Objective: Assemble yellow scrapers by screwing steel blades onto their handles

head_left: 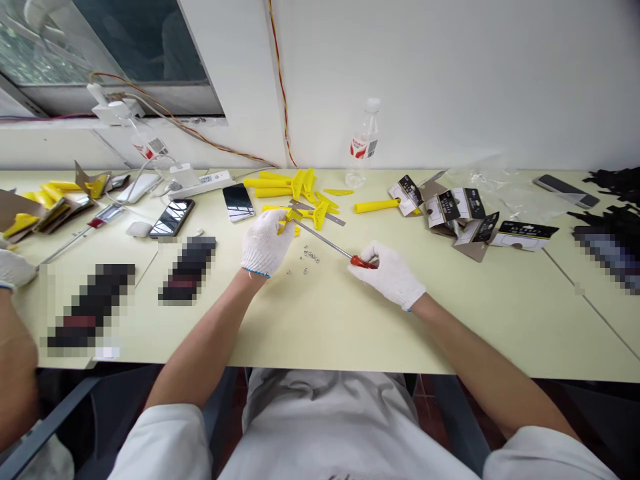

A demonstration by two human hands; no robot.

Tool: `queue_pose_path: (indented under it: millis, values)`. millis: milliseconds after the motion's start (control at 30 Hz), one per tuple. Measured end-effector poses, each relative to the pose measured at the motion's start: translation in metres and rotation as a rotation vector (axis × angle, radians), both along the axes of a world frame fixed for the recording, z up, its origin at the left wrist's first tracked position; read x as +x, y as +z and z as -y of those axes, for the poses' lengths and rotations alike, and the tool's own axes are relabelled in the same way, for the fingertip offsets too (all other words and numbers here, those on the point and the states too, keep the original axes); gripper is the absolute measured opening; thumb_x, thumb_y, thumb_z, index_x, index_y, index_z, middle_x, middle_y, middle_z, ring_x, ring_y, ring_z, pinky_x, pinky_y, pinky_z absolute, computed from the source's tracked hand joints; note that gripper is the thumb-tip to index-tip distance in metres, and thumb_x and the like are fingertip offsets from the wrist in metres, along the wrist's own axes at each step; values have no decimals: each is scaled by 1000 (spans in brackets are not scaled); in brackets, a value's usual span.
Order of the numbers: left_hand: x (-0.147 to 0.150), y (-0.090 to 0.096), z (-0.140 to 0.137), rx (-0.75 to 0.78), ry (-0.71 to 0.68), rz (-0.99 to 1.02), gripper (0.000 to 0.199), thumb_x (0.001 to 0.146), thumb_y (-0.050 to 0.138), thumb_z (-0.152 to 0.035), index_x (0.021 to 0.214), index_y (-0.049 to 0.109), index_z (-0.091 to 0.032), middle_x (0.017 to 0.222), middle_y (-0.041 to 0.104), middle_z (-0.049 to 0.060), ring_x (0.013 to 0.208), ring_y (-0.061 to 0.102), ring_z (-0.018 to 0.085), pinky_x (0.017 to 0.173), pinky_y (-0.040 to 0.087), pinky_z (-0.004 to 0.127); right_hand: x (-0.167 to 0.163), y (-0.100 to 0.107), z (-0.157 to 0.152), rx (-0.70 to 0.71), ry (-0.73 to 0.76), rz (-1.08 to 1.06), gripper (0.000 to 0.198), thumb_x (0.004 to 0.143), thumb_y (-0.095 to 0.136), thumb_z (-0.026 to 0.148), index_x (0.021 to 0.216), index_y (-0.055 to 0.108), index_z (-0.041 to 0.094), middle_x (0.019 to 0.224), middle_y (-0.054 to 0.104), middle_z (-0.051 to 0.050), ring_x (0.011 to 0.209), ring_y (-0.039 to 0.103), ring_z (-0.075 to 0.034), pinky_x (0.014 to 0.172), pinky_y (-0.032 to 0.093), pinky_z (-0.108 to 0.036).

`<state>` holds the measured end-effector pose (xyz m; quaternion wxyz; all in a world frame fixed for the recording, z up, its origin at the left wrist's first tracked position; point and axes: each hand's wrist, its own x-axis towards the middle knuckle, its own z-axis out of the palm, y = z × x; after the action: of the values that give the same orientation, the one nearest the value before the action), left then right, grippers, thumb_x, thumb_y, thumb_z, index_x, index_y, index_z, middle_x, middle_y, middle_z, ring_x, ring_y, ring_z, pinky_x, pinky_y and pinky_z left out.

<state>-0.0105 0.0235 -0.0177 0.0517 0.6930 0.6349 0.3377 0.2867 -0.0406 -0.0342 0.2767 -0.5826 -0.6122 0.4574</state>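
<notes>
— Left hand (265,243)? Closed round a yellow scraper (293,220) at centre frame, gloved, pinning it to the table (350,320).

— And the right hand (390,273)? Wrapped tight on the red handle of a screwdriver (345,252), just right of centre; long shaft slanting up-left, tip meeting the scraper by the left fingers.

— Screws? A small scatter of loose screws (310,255) lying between the two hands, apart from both, under the shaft.

— Progress, judging by the layout? Seemingly mid-run. Up above centre, a pile of yellow scraper parts (285,183), plus a lone yellow handle (376,205) to its right and a bare metal blade (320,212) just behind the piece in hand. Cannot tell which of those are finished and which are waiting. Screws unused on the table, so probably more fastening left.

— Elsewhere? Card packaging (465,217) stacked at upper right, much of it lying open; a water bottle (364,143) standing against the wall; phones (238,202) at upper left of centre. At far left edge, another person's gloved hand (14,270), separate from the work.
</notes>
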Motion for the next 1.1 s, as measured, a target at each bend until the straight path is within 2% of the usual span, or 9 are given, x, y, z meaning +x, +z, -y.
queue_pose_path:
  millis: [100, 200, 333, 433, 567, 733, 867, 967, 1100]
  values:
    - [-1, 0, -1, 7, 8, 8, 23, 98, 71, -19, 119, 82, -22, 122, 84, 7, 104, 82, 26, 95, 62, 35, -5, -9, -1, 318, -123, 149, 34, 86, 78, 55, 83, 61, 25, 85, 74, -7, 78, 66, -24, 75, 51, -38]
    - [-2, 2, -1, 21, 20, 35, 23, 99, 69, -20, 120, 80, -21, 121, 83, 8, 101, 83, 25, 91, 62, 34, -7, -8, 0, 447, -58, 209, 34, 95, 68, 57, 84, 69, 25, 89, 77, -11, 87, 69, -29, 84, 52, -42]
    - [-2, 3, -1, 13, 5, 53, 23, 99, 70, -20, 120, 81, -20, 122, 83, 8, 101, 84, 25, 91, 63, 34, -5, 4, 1, 42, 55, -26, 56, 106, 51, 76, 91, 67, 25, 69, 60, -2, 56, 48, -18, 57, 39, -34]
    - [-1, 3, -1, 8, 4, 68, 23, 99, 71, -19, 119, 81, -20, 121, 84, 8, 101, 84, 24, 91, 63, 33, -2, 7, 1, -261, 121, -166, 55, 96, 67, 81, 100, 60, 26, 63, 51, 7, 45, 29, -12, 46, 24, -29]
    - [0, 2, -1, -2, -1, 34, 21, 99, 72, -20, 118, 82, -21, 122, 84, 8, 102, 83, 25, 93, 62, 34, 0, -2, -2, 55, -39, 33, 45, 83, 86, 60, 92, 59, 26, 73, 65, 1, 60, 57, -17, 59, 44, -32]
    - [1, 4, 0, -40, 30, 9, 23, 99, 73, -18, 119, 83, -21, 120, 83, 8, 100, 81, 26, 94, 62, 35, -1, -4, -3, 443, -21, 250, 37, 97, 66, 59, 84, 70, 24, 89, 77, -11, 88, 70, -29, 83, 53, -42]
    - [1, 3, 0, -36, 19, 25, 22, 98, 74, -19, 118, 83, -22, 117, 83, 7, 95, 80, 25, 91, 62, 34, 2, 10, 1, 91, 76, 64, 56, 109, 48, 71, 81, 62, 25, 70, 65, -4, 59, 53, -19, 60, 44, -33]
    - [1, 2, 0, -17, 12, 36, 21, 98, 73, -19, 117, 83, -23, 116, 83, 7, 95, 80, 24, 91, 62, 34, 3, 14, 1, -229, 166, -98, 53, 99, 64, 78, 91, 59, 26, 62, 53, 4, 47, 33, -12, 47, 28, -28]
    - [0, 1, -1, -30, 20, 29, 21, 98, 74, -20, 117, 83, -22, 117, 83, 8, 95, 80, 24, 91, 63, 34, 1, 3, -2, 66, -33, 62, 42, 82, 85, 60, 93, 65, 25, 77, 70, -2, 63, 59, -19, 61, 46, -32]
